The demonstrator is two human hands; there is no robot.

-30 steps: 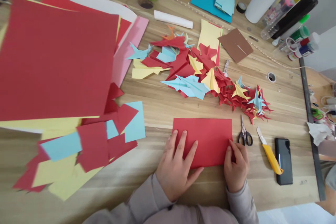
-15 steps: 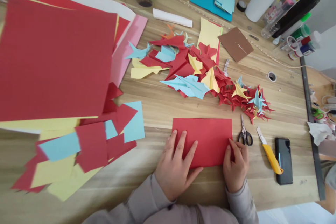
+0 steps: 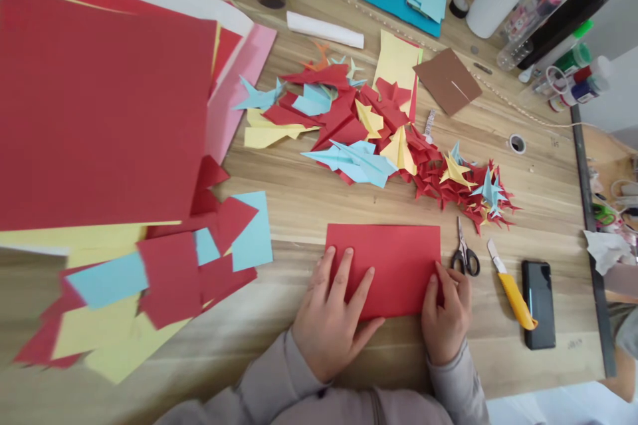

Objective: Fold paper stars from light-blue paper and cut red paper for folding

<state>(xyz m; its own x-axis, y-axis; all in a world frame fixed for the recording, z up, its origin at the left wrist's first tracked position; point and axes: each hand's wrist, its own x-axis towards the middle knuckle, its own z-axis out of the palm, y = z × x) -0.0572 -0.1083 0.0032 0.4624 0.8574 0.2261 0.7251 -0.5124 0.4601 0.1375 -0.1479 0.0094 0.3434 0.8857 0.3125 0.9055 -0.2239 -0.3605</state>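
Observation:
A red sheet of paper [image 3: 389,265] lies flat on the wooden table in front of me, its long side running left to right. My left hand [image 3: 331,315] rests on its left part with the fingers spread. At the right edge, my right hand [image 3: 447,309] pinches the paper between thumb and bent fingers. Just right of that hand are small black-handled scissors [image 3: 465,257]. Beyond them lies a yellow utility knife [image 3: 513,295] with its blade out, beside a black phone [image 3: 541,305].
Folded paper planes and stars [image 3: 359,126] in red, blue and yellow are heaped beyond the sheet. Large red sheets [image 3: 104,113] and paper offcuts [image 3: 172,279] cover the left side. A brown square [image 3: 447,82], a tape roll [image 3: 517,143] and bottles [image 3: 573,60] stand farther back.
Both hands and the red paper stay almost where they were. The view has shifted very slightly, so the stacks on the left appear a little farther left.

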